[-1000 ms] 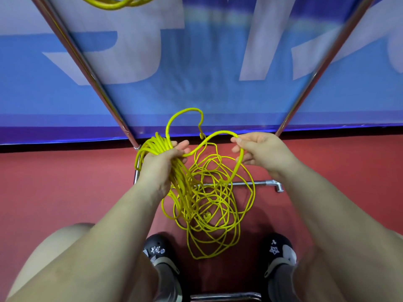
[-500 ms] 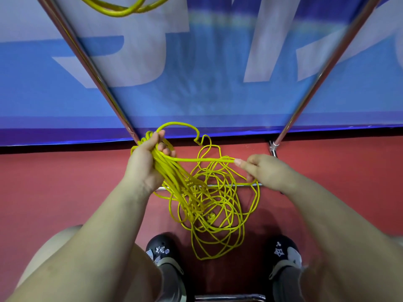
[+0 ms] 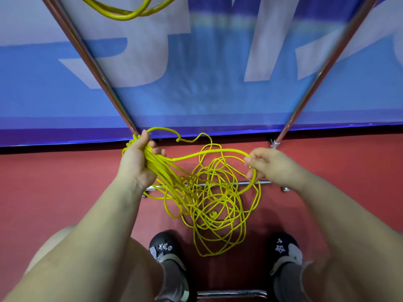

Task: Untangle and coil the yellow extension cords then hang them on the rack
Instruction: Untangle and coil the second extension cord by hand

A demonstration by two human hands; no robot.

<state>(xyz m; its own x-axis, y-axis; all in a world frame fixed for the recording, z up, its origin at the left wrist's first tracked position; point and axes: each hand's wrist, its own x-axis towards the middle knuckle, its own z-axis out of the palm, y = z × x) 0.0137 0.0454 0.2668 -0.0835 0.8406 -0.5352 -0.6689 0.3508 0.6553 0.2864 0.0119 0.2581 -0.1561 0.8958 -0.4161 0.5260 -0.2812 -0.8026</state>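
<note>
On red floor (image 3: 54, 192), yellow cord (image 3: 213, 205) tangled.

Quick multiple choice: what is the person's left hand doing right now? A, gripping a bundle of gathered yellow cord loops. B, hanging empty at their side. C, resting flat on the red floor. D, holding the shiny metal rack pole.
A: the left hand has its fingers curled round a bundle of thin yellow cord loops, while the right hand pinches a single strand leading from it above the red floor.
</note>
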